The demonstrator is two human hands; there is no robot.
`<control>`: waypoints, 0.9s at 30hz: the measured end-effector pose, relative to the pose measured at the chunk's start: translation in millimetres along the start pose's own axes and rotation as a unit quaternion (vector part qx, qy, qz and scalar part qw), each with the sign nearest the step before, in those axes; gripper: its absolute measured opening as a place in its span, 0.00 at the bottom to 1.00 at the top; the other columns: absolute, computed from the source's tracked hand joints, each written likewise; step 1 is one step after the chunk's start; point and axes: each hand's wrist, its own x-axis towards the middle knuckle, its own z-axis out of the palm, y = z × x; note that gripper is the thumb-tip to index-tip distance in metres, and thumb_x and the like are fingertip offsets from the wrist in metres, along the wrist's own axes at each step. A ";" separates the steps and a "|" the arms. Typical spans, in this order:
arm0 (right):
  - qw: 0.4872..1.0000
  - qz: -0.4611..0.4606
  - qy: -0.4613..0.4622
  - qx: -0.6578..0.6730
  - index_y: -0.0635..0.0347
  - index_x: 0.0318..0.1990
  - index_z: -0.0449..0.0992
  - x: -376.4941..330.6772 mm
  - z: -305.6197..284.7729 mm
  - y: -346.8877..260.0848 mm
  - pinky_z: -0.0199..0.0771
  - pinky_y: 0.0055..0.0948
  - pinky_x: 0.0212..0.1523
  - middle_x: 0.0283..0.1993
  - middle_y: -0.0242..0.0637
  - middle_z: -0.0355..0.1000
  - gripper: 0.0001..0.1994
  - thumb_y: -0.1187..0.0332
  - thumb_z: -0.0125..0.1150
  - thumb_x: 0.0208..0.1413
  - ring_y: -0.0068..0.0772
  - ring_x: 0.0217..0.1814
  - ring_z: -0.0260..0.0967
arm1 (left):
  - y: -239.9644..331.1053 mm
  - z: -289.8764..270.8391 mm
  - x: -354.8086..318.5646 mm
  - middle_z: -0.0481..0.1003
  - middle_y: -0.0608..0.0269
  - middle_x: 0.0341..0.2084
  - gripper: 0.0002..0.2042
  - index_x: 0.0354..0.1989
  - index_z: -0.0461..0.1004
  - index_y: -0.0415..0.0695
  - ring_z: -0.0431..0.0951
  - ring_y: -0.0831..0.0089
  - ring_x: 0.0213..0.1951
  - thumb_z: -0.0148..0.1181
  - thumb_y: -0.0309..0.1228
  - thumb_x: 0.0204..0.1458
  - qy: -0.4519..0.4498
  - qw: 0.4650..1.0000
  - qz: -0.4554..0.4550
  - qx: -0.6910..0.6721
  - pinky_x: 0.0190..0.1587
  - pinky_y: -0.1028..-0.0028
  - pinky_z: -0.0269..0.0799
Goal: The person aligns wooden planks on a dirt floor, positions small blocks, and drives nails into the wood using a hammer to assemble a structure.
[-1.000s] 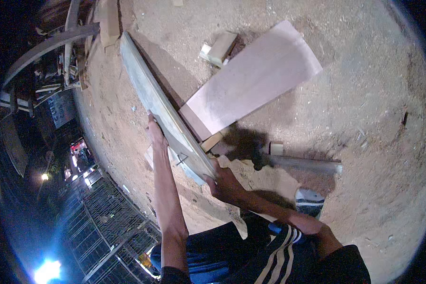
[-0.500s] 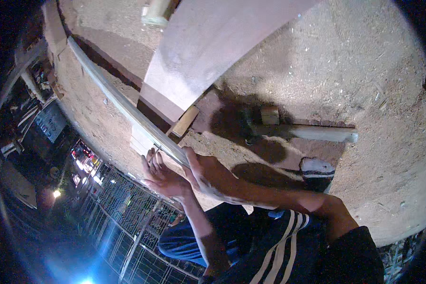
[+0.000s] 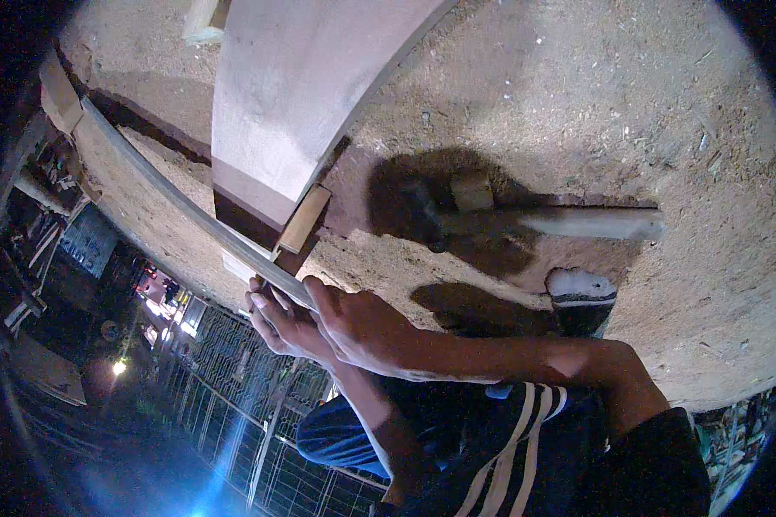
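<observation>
My right hand (image 3: pixel 358 323) grips the near end of a long, narrow wooden strip (image 3: pixel 168 194), thumb on top. The strip slants away to the far left. My left hand (image 3: pixel 286 326) is beside and below the same end, its fingers curled close to the strip's edge. A thin dark thing seems to show at its fingertips, too small to name. Just beyond the strip, a wide pale board (image 3: pixel 293 95) with a curved side lies with its near end in shadow. A small wood block (image 3: pixel 305 221) sits at that end.
Sawdust covers the ground. To the right lie what looks like a hammer (image 3: pixel 591 224), a small block (image 3: pixel 472 191) and a pale thing with a black edge (image 3: pixel 582 286). Another wood piece (image 3: pixel 203 21) is at the top. Wire mesh fencing (image 3: pixel 224 379) stands at lower left.
My left hand has come in closer to the strip and my right hand, its fingers more curled. The view has shifted, so the board and strip appear further left.
</observation>
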 end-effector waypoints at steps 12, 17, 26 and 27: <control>0.996 -0.010 0.055 -0.066 0.69 0.49 0.61 6.2 -24.5 -19.1 0.76 0.40 0.18 0.27 0.50 0.73 0.20 0.69 0.64 0.57 0.47 0.21 0.77 | -20.4 -17.5 12.9 0.78 0.54 0.44 0.19 0.45 0.75 0.35 0.79 0.68 0.43 0.59 0.43 0.65 0.002 0.991 0.019 0.132 0.44 0.70 0.79; 0.989 -0.046 0.068 -0.122 0.69 0.50 0.61 6.4 -28.5 -23.0 0.76 0.39 0.18 0.29 0.50 0.73 0.24 0.68 0.68 0.53 0.46 0.22 0.77 | -46.9 -31.8 18.0 0.76 0.55 0.39 0.19 0.48 0.74 0.39 0.77 0.69 0.40 0.60 0.45 0.63 0.007 0.977 0.082 0.195 0.38 0.70 0.76; 0.996 0.029 -0.052 0.065 0.71 0.53 0.58 -5.4 -6.6 -2.0 0.78 0.42 0.22 0.31 0.52 0.73 0.31 0.68 0.71 0.49 0.50 0.25 0.78 | -79.9 -55.9 17.8 0.64 0.52 0.55 0.24 0.61 0.66 0.36 0.78 0.70 0.46 0.59 0.41 0.64 -0.034 0.936 0.152 0.315 0.44 0.73 0.81; 0.996 0.029 -0.053 0.066 0.71 0.53 0.58 -6.2 -7.3 -3.9 0.78 0.42 0.22 0.31 0.52 0.73 0.30 0.69 0.71 0.49 0.51 0.25 0.78 | -81.3 -58.9 17.2 0.63 0.52 0.55 0.25 0.62 0.65 0.36 0.77 0.70 0.47 0.59 0.41 0.64 -0.027 0.926 0.169 0.336 0.45 0.72 0.81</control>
